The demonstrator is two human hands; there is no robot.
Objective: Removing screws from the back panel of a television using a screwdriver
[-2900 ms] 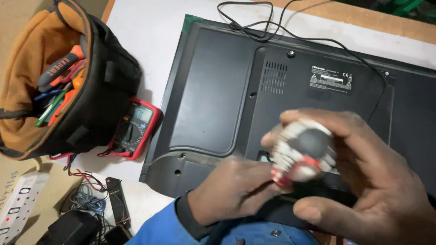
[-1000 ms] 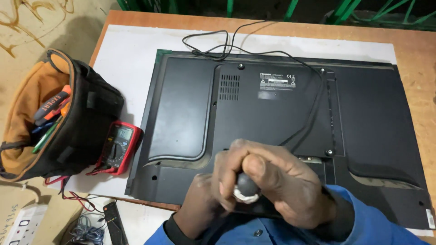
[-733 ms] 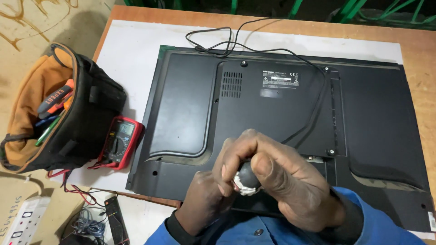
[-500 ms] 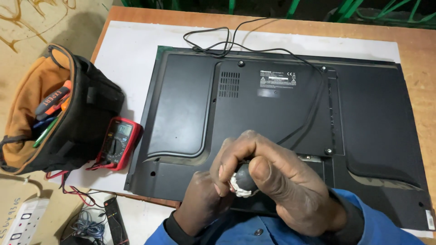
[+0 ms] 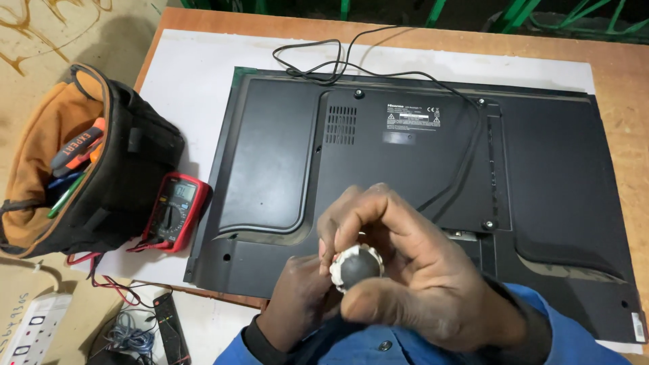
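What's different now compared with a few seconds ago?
Both hands, right and left, sank lower and drew back toward the person with the round-capped tool handle, still gripped. The face-down television, tool bag and red multimeter stayed put.

- A wooden table (image 5: pixel 629 74) carries a white sheet (image 5: pixel 203 81) that covers most of its top.
- Bare wood shows along the far edge and the right edge.
- Left of the table lies a pale, scuffed floor (image 5: pixel 40 40) with ochre scrawls.
- Green metal bars (image 5: pixel 433 10) stand beyond the far edge, in dim light.
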